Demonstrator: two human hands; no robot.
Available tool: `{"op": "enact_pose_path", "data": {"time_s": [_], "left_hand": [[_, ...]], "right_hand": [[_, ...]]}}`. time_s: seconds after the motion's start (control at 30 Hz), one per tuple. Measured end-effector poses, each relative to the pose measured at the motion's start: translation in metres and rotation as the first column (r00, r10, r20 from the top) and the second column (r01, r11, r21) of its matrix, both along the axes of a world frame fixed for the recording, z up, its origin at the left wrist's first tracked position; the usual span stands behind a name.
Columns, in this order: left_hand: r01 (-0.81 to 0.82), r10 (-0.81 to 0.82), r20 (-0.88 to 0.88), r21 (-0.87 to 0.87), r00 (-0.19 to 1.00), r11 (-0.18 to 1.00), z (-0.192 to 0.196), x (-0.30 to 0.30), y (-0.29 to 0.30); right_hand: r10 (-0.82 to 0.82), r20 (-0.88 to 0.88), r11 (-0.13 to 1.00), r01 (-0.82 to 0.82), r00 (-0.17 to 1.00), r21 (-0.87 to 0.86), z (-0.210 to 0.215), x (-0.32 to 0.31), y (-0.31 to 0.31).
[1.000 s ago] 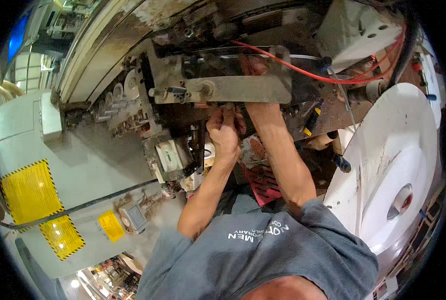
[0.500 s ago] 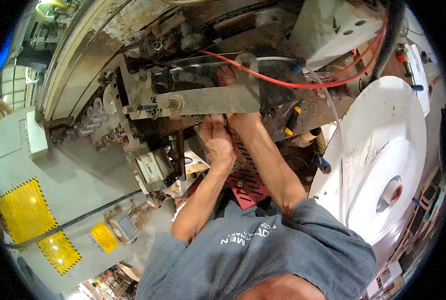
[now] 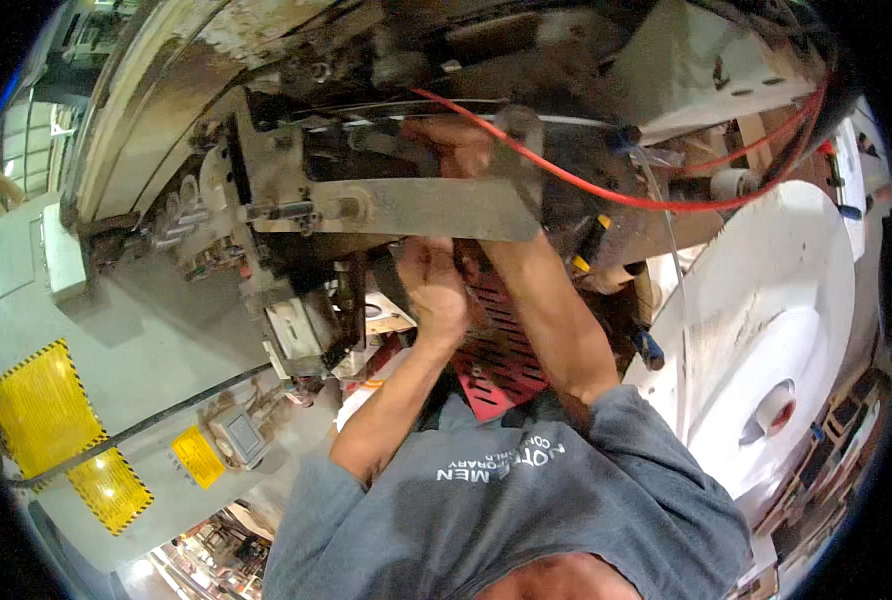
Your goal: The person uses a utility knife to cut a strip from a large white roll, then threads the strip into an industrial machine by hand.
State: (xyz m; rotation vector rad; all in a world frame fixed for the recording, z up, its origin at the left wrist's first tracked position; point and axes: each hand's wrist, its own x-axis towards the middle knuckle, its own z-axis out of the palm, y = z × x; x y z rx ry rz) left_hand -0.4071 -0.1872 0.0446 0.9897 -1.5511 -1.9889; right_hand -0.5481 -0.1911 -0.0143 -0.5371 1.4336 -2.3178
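My left hand point(image 3: 432, 278) is just below the near edge of a long flat metal plate point(image 3: 431, 207) on the machine. Its fingers look curled together, their tips hidden at the plate's edge; what they hold, if anything, does not show. My right forearm passes under the plate's right part, and my right hand point(image 3: 461, 148) shows partly beyond its far edge, among dark machine parts. Motion blurs those fingers, so their grip is unclear. A red hose point(image 3: 586, 188) arcs over the plate and to the right.
A big white disc-shaped reel point(image 3: 766, 350) stands at right. Below my hands is a red slotted plate point(image 3: 491, 375). A yellow-and-black tool point(image 3: 594, 243) lies right of my right forearm. At left is a grey machine panel point(image 3: 146, 380) with yellow labels.
My right hand has reached farther past the plate's far edge, so more of it shows. My left hand stays near the plate's near edge. The whole view has shifted slightly.
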Motion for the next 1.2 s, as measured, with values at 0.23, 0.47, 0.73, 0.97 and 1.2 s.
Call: {"op": "enact_pose_path", "data": {"time_s": [0.23, 0.47, 0.73, 0.97, 1.2], "left_hand": [[-0.095, 0.097, -0.015, 0.122, 0.995, 0.988, 0.007, 0.004, -0.015], [-0.088, 0.092, -0.026, 0.112, 0.995, 0.990, 0.032, -0.003, -0.022], [0.033, -0.082, 0.082, 0.481, 0.993, 0.876, 0.059, 0.065, 0.008], [-0.015, -0.201, -0.308, -0.577, 0.930, 0.816, 0.237, 0.128, -0.043], [-0.481, -0.147, -0.543, -0.818, 0.827, 0.315, 0.322, 0.165, -0.127]], "right_hand": [[0.122, 0.904, 0.921, 0.292, 0.410, -0.256, 0.101, 0.047, 0.029], [-0.112, 0.498, 0.944, 0.249, 0.860, -0.218, 0.011, 0.035, -0.036], [-0.035, 0.737, 0.941, 0.271, 0.675, -0.204, 0.051, 0.066, 0.039], [-0.081, 0.460, 0.984, -0.002, 0.884, 0.176, 0.149, 0.134, 0.067], [0.087, -0.475, 0.992, -0.118, 0.876, -0.037, 0.264, 0.146, 0.062]]}}
